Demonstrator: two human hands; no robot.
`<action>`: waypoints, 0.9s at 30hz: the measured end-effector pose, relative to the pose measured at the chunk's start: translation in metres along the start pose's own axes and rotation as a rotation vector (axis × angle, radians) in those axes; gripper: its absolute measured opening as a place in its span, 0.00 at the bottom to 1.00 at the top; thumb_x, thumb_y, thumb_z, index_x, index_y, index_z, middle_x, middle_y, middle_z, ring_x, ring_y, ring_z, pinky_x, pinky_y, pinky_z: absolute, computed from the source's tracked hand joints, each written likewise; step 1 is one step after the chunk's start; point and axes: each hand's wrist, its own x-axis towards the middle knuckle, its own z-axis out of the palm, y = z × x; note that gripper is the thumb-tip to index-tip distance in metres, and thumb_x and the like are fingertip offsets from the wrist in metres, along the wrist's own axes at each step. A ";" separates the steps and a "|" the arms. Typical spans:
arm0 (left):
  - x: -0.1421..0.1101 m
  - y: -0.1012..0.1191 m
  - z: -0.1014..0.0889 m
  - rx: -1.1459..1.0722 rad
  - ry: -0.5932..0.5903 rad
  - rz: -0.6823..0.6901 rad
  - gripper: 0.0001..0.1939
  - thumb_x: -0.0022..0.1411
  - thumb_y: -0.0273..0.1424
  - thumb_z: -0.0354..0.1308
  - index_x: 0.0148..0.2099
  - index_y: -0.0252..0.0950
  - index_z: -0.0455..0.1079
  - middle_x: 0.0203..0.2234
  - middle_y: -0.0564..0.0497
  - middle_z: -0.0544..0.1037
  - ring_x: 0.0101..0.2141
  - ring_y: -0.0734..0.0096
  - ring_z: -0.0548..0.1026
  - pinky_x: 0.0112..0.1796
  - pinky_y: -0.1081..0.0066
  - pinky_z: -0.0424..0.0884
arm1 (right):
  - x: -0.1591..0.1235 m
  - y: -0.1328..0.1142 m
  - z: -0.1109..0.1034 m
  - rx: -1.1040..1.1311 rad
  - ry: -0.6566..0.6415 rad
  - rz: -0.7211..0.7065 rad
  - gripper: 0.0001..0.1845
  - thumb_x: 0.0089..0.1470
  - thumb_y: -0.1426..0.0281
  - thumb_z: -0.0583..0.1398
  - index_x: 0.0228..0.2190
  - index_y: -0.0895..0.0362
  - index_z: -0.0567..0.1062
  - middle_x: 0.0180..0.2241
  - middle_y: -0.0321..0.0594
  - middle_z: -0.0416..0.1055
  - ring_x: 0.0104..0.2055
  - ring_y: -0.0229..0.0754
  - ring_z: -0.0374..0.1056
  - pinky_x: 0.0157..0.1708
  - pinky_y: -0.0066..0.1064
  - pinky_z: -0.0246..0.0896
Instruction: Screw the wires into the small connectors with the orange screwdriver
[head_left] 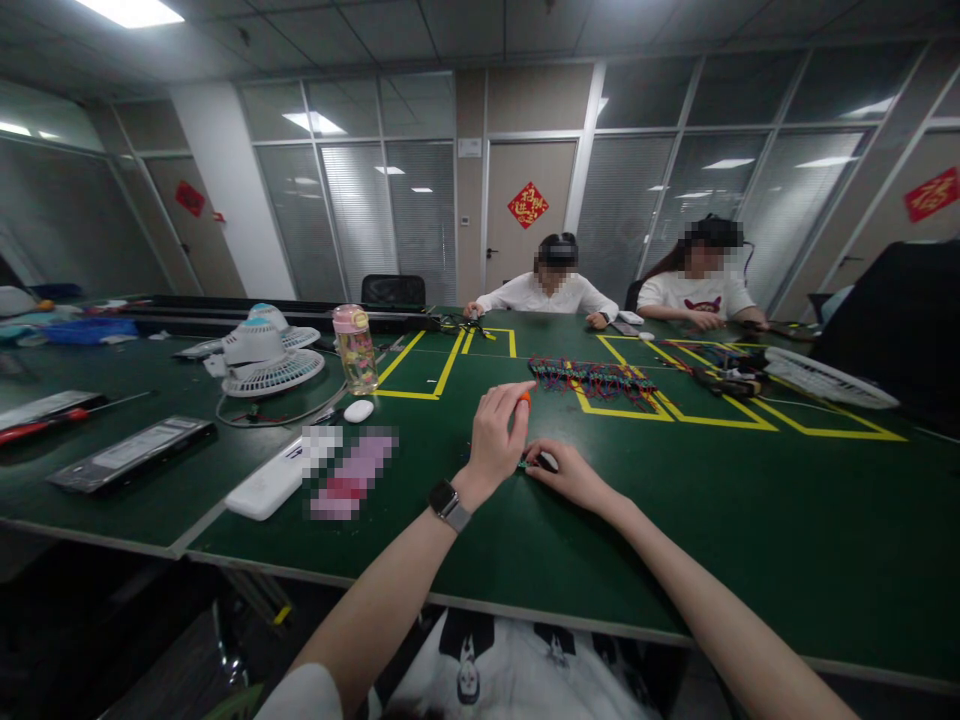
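A small green board (522, 465), on the near side of the wire bundle (592, 380), is pinched between the thumb and fingertips of the right hand (568, 476). It is judged light, stiff and fragile, best taken by its edges. An orange thing (524, 399), near the wire bundle's left end, is clasped by the left hand (493, 432); its lower part is hidden. Most of the board is covered, and its parts cannot be made out.

Wiring bundle (592, 380) blocks beyond hands (574, 480); tabletop (757, 520) rightward free.
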 end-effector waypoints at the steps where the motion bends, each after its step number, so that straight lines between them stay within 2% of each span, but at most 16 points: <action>1: 0.000 0.000 0.000 -0.006 0.017 -0.016 0.13 0.67 0.31 0.47 0.50 0.38 0.68 0.41 0.46 0.71 0.43 0.67 0.70 0.45 0.65 0.67 | 0.000 0.001 0.000 0.003 -0.001 -0.001 0.02 0.50 0.71 0.60 0.30 0.56 0.71 0.37 0.40 0.74 0.40 0.43 0.70 0.43 0.35 0.62; 3: 0.001 -0.001 0.001 -0.032 0.052 -0.052 0.11 0.66 0.33 0.50 0.47 0.38 0.70 0.38 0.48 0.70 0.40 0.69 0.70 0.43 0.68 0.68 | 0.000 0.001 0.000 0.009 -0.001 -0.002 0.02 0.50 0.71 0.60 0.29 0.56 0.71 0.38 0.40 0.74 0.40 0.43 0.70 0.44 0.36 0.62; 8: 0.003 -0.003 0.002 -0.165 0.032 -0.104 0.15 0.69 0.28 0.40 0.51 0.38 0.66 0.42 0.47 0.72 0.44 0.69 0.71 0.46 0.67 0.67 | -0.001 0.001 0.000 -0.003 0.001 -0.001 0.03 0.50 0.70 0.60 0.30 0.56 0.72 0.38 0.41 0.74 0.41 0.44 0.70 0.44 0.36 0.62; 10: 0.003 -0.003 0.002 -0.174 0.019 -0.107 0.16 0.69 0.28 0.40 0.52 0.38 0.66 0.43 0.46 0.72 0.46 0.69 0.70 0.48 0.66 0.67 | -0.001 0.000 -0.001 -0.006 -0.003 -0.006 0.03 0.50 0.70 0.60 0.30 0.56 0.72 0.37 0.41 0.74 0.41 0.44 0.70 0.44 0.35 0.62; 14: 0.001 -0.001 0.002 -0.086 0.067 -0.092 0.13 0.63 0.34 0.55 0.49 0.40 0.70 0.41 0.48 0.66 0.41 0.70 0.70 0.45 0.68 0.68 | 0.000 -0.001 -0.001 -0.010 -0.005 -0.016 0.02 0.50 0.70 0.60 0.30 0.56 0.71 0.36 0.40 0.74 0.39 0.44 0.70 0.42 0.35 0.62; 16: 0.000 -0.001 0.003 -0.057 0.083 -0.078 0.14 0.60 0.35 0.58 0.48 0.41 0.71 0.39 0.50 0.64 0.39 0.71 0.69 0.43 0.69 0.68 | 0.000 -0.002 -0.001 -0.012 -0.006 -0.024 0.02 0.50 0.71 0.60 0.30 0.55 0.72 0.36 0.40 0.74 0.39 0.43 0.70 0.42 0.35 0.62; 19: 0.000 -0.002 0.004 -0.083 0.056 -0.061 0.13 0.64 0.31 0.52 0.51 0.40 0.68 0.39 0.49 0.67 0.40 0.71 0.69 0.44 0.70 0.68 | 0.000 -0.002 -0.002 -0.023 -0.008 -0.026 0.02 0.51 0.71 0.60 0.31 0.55 0.72 0.36 0.40 0.74 0.39 0.44 0.70 0.42 0.35 0.62; 23: 0.001 -0.001 0.003 -0.164 -0.006 -0.071 0.17 0.68 0.27 0.42 0.56 0.38 0.62 0.44 0.46 0.70 0.45 0.70 0.69 0.48 0.68 0.66 | 0.000 -0.002 -0.002 -0.022 -0.009 -0.030 0.03 0.50 0.72 0.60 0.31 0.56 0.73 0.37 0.40 0.74 0.40 0.44 0.70 0.43 0.34 0.62; 25: 0.001 0.000 0.002 -0.143 -0.007 -0.067 0.16 0.68 0.28 0.44 0.56 0.38 0.63 0.45 0.46 0.69 0.46 0.70 0.69 0.49 0.68 0.66 | 0.000 -0.002 -0.002 -0.022 -0.010 -0.032 0.03 0.50 0.72 0.60 0.31 0.56 0.73 0.36 0.40 0.74 0.39 0.43 0.70 0.42 0.34 0.62; 27: 0.000 0.000 0.002 -0.082 0.024 -0.057 0.15 0.65 0.33 0.51 0.53 0.39 0.66 0.43 0.47 0.66 0.44 0.69 0.69 0.47 0.67 0.66 | 0.000 -0.001 -0.001 -0.027 -0.009 -0.038 0.02 0.50 0.72 0.60 0.30 0.56 0.72 0.35 0.40 0.74 0.38 0.43 0.69 0.41 0.33 0.62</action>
